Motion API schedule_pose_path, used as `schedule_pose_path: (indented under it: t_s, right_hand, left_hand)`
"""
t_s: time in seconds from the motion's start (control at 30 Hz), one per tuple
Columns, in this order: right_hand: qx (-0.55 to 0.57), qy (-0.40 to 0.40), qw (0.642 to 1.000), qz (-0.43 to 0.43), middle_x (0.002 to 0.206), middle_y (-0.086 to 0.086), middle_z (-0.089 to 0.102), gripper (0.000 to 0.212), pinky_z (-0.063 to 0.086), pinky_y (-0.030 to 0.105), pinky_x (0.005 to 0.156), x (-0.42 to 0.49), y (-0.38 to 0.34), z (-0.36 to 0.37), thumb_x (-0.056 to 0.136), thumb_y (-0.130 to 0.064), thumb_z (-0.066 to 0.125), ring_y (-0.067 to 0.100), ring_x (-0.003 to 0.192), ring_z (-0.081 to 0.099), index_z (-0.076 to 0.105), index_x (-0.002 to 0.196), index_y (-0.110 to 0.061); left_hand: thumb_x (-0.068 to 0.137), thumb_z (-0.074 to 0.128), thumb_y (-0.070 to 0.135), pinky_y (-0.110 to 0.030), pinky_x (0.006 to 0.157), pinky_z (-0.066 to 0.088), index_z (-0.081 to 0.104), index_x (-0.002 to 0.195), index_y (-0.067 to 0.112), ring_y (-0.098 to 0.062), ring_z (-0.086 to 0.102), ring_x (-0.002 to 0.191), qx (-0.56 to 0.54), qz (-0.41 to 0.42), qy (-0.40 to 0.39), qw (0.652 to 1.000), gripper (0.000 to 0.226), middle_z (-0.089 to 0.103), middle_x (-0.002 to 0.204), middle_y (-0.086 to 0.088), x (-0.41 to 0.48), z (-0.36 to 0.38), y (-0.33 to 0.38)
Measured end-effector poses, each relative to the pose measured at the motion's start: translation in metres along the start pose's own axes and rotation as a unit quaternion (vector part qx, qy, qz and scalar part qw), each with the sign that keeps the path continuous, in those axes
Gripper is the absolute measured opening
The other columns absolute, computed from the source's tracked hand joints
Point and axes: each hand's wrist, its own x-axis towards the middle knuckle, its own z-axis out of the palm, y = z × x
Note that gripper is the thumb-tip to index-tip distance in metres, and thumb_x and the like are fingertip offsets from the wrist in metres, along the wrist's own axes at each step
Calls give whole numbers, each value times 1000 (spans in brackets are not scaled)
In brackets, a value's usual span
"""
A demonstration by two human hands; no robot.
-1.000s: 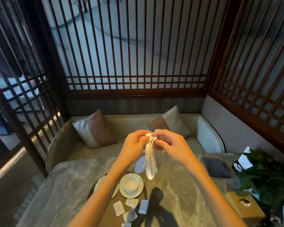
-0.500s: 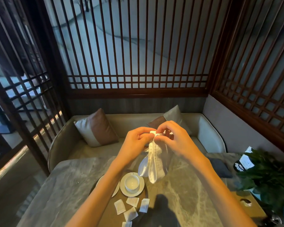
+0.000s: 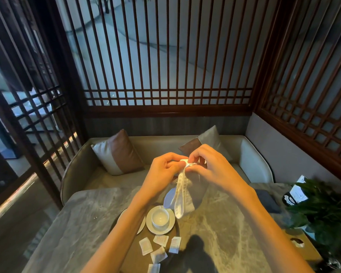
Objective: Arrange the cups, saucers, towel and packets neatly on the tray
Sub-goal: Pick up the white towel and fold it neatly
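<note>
With the towel [image 3: 182, 196] pinched at its top edge in the closed grip of both the left hand [image 3: 162, 174] and right hand [image 3: 215, 170] above the table [image 3: 83, 213], one cup [image 3: 160, 216] sat on its saucer [image 3: 170, 226] on the tray [image 3: 132, 253] while the packets [image 3: 158, 249] lay scattered, so the task appeared barely half complete.

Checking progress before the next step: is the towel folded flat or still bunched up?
Bunched, not folded flat. The towel hangs as a gathered strip, pinched at its top by the left hand and right hand, above the tray.
</note>
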Motion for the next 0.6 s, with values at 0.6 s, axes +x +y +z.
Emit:
schedule_pose_path:
  t_s: [0.6]
  right_hand:
    - [25,-23,999,34,121,-18,47,30,20,29,107,-1,21,-20,69,-74,50,2,121,26,59,80,-48]
  left_hand:
    - [89,62,3,-25,97,54,63,121,20,-9,66,108,111,102,-67,986,37,68,117,2,2,-16,15]
